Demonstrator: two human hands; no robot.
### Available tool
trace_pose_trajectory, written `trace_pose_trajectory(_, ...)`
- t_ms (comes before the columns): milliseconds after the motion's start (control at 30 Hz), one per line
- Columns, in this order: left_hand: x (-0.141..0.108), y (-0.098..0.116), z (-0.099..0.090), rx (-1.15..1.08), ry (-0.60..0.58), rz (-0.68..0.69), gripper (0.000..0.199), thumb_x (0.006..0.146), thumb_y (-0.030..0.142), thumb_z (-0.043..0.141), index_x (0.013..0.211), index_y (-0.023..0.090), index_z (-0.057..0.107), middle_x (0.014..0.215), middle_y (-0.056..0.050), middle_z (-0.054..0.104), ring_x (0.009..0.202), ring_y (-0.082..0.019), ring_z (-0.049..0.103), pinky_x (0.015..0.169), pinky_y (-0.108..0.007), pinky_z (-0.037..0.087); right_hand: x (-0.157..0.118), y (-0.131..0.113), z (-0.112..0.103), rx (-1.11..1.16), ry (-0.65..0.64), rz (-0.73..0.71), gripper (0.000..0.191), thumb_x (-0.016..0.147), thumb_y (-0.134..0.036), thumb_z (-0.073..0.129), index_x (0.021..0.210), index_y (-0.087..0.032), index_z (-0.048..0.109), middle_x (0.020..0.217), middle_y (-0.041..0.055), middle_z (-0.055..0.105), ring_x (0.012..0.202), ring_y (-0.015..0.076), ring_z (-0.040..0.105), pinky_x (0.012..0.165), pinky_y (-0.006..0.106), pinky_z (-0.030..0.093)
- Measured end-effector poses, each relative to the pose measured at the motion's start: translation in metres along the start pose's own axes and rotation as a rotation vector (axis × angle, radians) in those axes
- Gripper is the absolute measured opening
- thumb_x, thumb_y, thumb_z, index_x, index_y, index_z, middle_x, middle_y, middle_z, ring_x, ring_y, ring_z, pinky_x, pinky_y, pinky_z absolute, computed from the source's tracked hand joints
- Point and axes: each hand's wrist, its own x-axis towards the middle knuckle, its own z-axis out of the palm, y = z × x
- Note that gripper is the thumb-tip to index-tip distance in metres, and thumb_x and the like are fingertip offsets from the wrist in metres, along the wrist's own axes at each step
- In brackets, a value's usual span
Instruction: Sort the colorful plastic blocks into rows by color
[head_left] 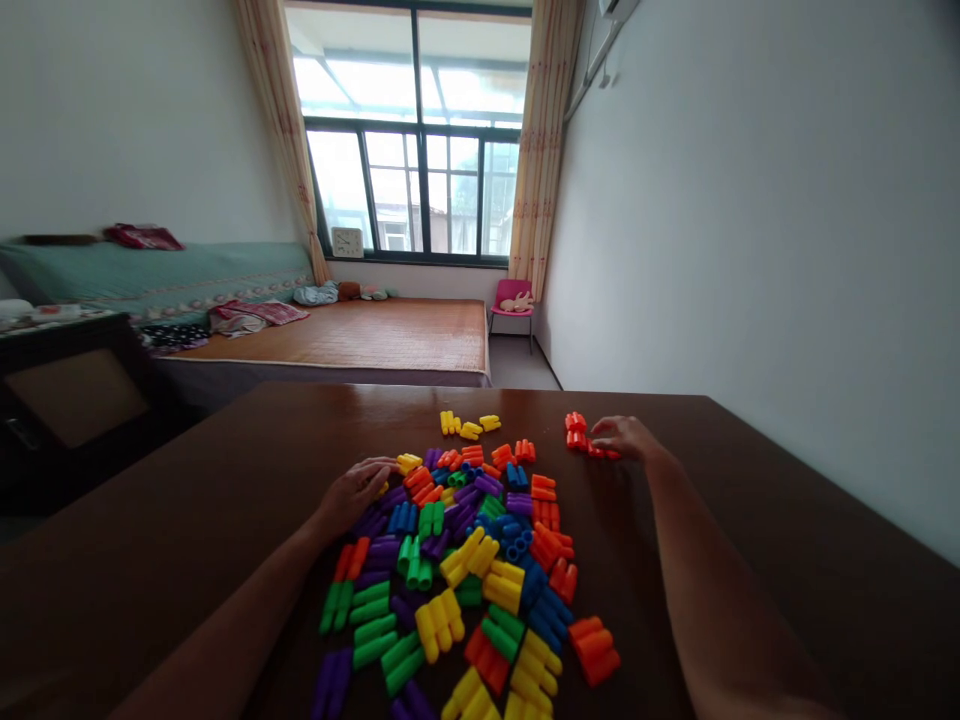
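A pile of plastic toy blocks shaped like joined tubes, in purple, green, blue, yellow and orange, covers the middle of the table. At its far left edge lies my left hand (364, 488), fingers stretched out, the tips against a yellow block (409, 463). Another bit of yellow shows under those fingers. Off to the right of the pile, my right hand (624, 438) has its fingers bent down onto an orange block (595, 450), the grip partly hidden. Beside it stand more orange blocks (575, 430). Several yellow blocks (450, 423) sit apart beyond the pile.
The dark brown table (187, 480) shines under the window light. Behind it are a bed with a woven mat (375, 335), a pink chair (512, 297) holding a soft toy, and a dark cabinet (71, 400) on the left. A white wall (750, 220) runs along the right.
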Motion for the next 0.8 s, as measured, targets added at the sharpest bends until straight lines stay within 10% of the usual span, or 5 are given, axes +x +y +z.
trace_pose_trajectory(300,0.0,-0.001,0.001,-0.016,0.009,-0.009,0.051,0.087,0.058,0.041,0.098,0.021,0.074,0.114,-0.008,0.069,0.108,-0.024,0.061,0.099,-0.035,0.046,0.003,-0.037,0.019,-0.306,0.003,-0.062,0.019,0.072,-0.033,0.071,0.09,-0.027,0.07,0.104,0.0032,0.067,0.096,0.0211,0.061,0.08,0.032,0.045)
trace_pose_trajectory(800,0.0,0.002,0.0,-0.009,0.006,-0.002,0.05,0.087,0.059,0.041,0.097,0.022,0.074,0.114,-0.008,0.069,0.109,-0.024,0.061,0.099,-0.035,0.046,-0.001,-0.038,0.008,0.101,-0.118,-0.184,0.031,0.068,-0.025,0.069,0.099,-0.022,0.069,0.086,0.0022,0.07,0.074,0.0155,0.064,0.062,0.022,0.047)
